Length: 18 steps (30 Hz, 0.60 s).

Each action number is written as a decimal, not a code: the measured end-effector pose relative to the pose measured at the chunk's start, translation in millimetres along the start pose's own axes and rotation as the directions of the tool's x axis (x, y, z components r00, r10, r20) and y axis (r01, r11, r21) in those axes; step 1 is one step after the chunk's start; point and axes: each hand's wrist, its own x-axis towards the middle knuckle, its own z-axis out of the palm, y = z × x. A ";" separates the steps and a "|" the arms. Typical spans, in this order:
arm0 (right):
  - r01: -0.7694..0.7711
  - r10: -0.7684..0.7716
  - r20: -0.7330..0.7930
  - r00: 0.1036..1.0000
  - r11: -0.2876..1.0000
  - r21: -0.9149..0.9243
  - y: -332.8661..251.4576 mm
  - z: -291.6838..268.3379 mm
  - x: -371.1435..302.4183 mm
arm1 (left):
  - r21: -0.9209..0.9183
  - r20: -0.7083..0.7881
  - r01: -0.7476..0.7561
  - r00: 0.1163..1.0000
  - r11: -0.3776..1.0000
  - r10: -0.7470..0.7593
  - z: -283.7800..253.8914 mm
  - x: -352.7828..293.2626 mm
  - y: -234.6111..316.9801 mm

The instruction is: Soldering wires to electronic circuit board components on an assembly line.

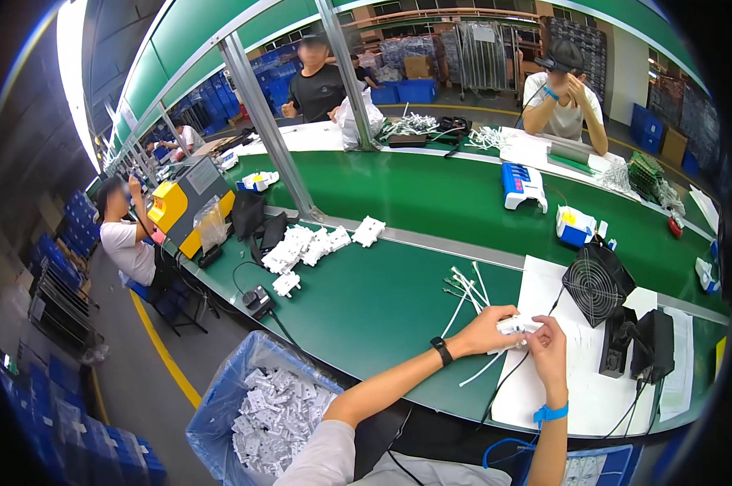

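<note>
A small white plastic part (510, 326) is held up over the edge of the white sheet, between both hands. My left hand (483, 330) has its fingers closed round the part's left side. At its right end, my right hand (549, 348) pinches with thumb and fingertips; any finer piece there is too small to make out. Several white cables (466, 293) lie fanned out on the green table just beyond my left hand, and one white cable (481, 371) trails below it. Farther left, a heap of white plastic parts (301, 248) rests on the table.
A black fan (593, 279) and black power boxes (654, 344) stand right of my hands on the white sheet (528, 397). A blue-lined bin (208, 421) of white pieces is at left. Beyond a metal rail, a green conveyor (431, 190) carries blue-and-white devices (524, 186). Co-workers sit around.
</note>
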 end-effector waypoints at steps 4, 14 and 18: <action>0.026 -0.027 0.056 0.998 1.000 0.013 5.7 -5.0 2.8 | -0.235 0.009 -0.007 1.000 0.972 0.009 6.7 7.7 -20.0; -0.093 0.081 0.054 0.995 0.957 0.275 -8.7 -6.3 5.8 | -0.145 -0.138 0.047 0.988 0.988 -0.067 17.5 2.5 9.0; -0.030 0.012 0.069 0.998 0.965 0.262 -10.9 -5.8 -2.5 | -0.286 0.012 0.090 0.996 0.954 -0.091 17.1 -5.1 12.5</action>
